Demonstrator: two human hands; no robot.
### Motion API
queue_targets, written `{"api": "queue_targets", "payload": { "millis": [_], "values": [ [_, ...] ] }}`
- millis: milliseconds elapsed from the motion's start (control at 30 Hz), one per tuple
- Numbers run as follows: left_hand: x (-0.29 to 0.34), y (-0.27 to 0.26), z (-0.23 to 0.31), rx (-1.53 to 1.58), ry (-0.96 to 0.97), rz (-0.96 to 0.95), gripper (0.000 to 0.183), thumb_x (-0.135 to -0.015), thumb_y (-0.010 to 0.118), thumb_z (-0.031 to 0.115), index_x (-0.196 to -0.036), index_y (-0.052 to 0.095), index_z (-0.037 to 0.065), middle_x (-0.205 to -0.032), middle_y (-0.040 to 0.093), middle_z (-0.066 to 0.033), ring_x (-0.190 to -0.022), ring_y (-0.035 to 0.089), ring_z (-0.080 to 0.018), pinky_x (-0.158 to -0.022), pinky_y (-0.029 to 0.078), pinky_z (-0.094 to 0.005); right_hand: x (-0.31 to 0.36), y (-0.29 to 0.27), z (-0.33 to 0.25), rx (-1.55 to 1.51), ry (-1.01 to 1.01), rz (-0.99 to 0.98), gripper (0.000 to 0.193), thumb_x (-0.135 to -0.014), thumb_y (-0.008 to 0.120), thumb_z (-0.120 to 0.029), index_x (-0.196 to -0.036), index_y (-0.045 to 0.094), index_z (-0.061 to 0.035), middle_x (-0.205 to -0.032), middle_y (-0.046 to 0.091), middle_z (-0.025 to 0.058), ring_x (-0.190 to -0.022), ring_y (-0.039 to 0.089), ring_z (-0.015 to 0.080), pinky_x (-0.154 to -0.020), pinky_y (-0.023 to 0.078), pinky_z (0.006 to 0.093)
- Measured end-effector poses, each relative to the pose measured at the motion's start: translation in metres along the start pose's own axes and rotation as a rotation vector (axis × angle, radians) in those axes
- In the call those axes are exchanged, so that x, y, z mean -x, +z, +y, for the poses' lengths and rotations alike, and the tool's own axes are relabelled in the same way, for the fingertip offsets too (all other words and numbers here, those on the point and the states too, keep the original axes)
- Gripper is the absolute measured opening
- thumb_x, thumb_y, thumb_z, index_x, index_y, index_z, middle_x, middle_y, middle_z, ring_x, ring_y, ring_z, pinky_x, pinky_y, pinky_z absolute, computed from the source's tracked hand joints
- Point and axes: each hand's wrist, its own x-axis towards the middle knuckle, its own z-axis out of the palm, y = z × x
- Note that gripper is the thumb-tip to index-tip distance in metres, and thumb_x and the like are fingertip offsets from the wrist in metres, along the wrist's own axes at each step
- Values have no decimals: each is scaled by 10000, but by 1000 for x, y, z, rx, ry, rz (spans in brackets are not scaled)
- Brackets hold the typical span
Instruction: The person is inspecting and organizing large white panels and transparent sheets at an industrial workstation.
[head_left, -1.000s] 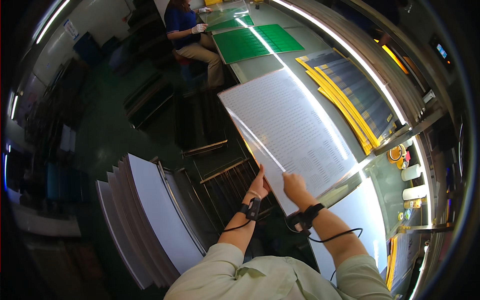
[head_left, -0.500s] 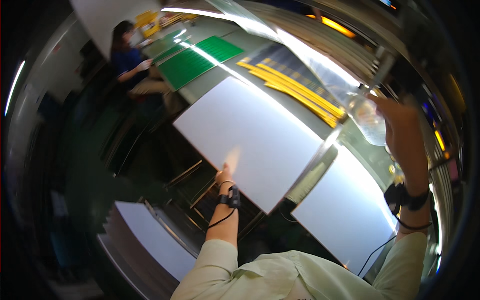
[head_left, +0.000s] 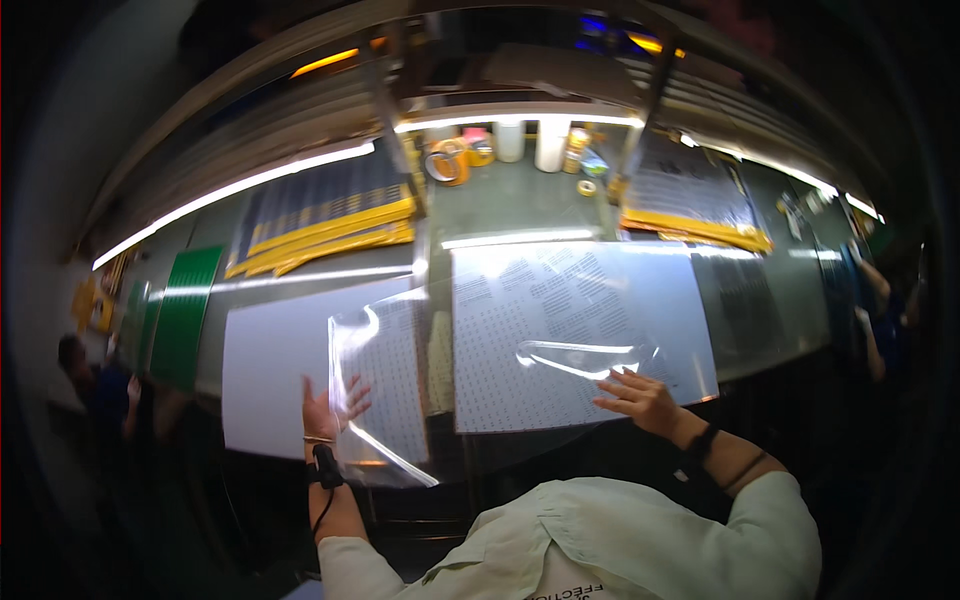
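A clear film (head_left: 495,385) with rows of small dark print lies loosely across two white panels, curling up at its left edge and shining with glare. My left hand (head_left: 330,410) is at that curled left edge over the left white panel (head_left: 270,370), palm turned up and fingers spread. Some of its fingers seem to show through the film. My right hand (head_left: 645,402) rests with fingers stretched out near the front edge of the right white panel (head_left: 690,330), at the film's right part. Whether its fingertips press on film or bare panel is unclear.
Dark sheets with yellow edges lie in stacks at the back left (head_left: 330,225) and back right (head_left: 695,205). Tape rolls (head_left: 447,162) and white cylinders (head_left: 550,145) stand under the shelf light. A green board (head_left: 187,315) lies left. People sit at both far sides.
The view has swung round to face the bench. My right hand has come down from the raised bunched film, which now spreads over both panels. My left hand stays at the left panel.
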Motion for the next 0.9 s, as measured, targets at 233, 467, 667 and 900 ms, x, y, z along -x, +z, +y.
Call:
{"api": "queue_targets", "payload": {
  "millis": [233,467,667,900],
  "values": [
    [-83,16,-56,-737,-176,458,359,-884,478,175,-1204,372,53,-1136,506,-100,-949,548,-292,-777,475,-387,116,29,53,-116,278,-91,297,-711,627,-265,-981,617,-142,-1062,590,49,-1056,513,257,-958,348,402],
    [-109,63,-76,-788,-325,404,284,-870,502,179,-1130,445,79,-1020,556,-109,-934,554,-300,-771,471,-405,226,40,112,-784,1702,453,275,-744,657,-204,-867,546,16,-768,617,109,-599,604,191,-488,457,277],
    [-182,110,-87,-942,-348,528,190,-868,511,192,-1020,528,81,-953,578,-113,-850,589,-261,-695,497,-373,257,53,129,-1044,1565,251,55,-786,544,-20,-816,543,26,-674,592,106,-506,576,142,-439,455,227],
    [-263,181,-133,-1143,336,342,202,-872,512,174,-1043,549,73,-796,625,-68,-611,597,-129,-511,466,-203,279,42,192,-982,1613,799,41,-766,534,41,-763,507,10,-663,558,90,-543,570,142,-505,490,241]
  ]
}}
